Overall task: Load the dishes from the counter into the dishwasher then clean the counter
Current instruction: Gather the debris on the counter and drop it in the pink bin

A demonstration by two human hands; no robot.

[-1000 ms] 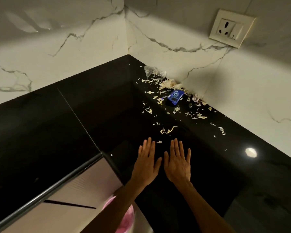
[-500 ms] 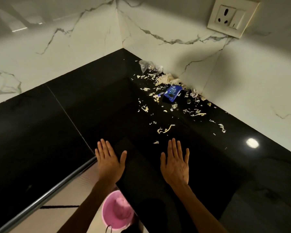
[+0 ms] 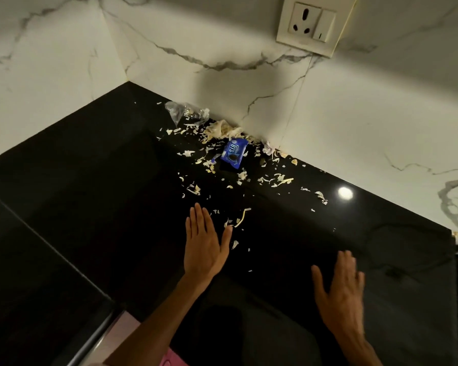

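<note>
Both hands lying flat, fingers straight: left hand (image 3: 205, 248) frame centre beside scraps (image 3: 238, 178), right hand (image 3: 340, 291) lower right on counter (image 3: 90, 194).

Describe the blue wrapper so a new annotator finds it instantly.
Start at the wall socket and drop to the black counter where it meets the marble wall. There a blue Oreo wrapper lies among pale peel scraps, right of a crumpled clear plastic bag. It is the only blue, printed item in the litter.

Black counter (image 3: 95, 180), grey-veined white wall (image 3: 354, 122)
</note>
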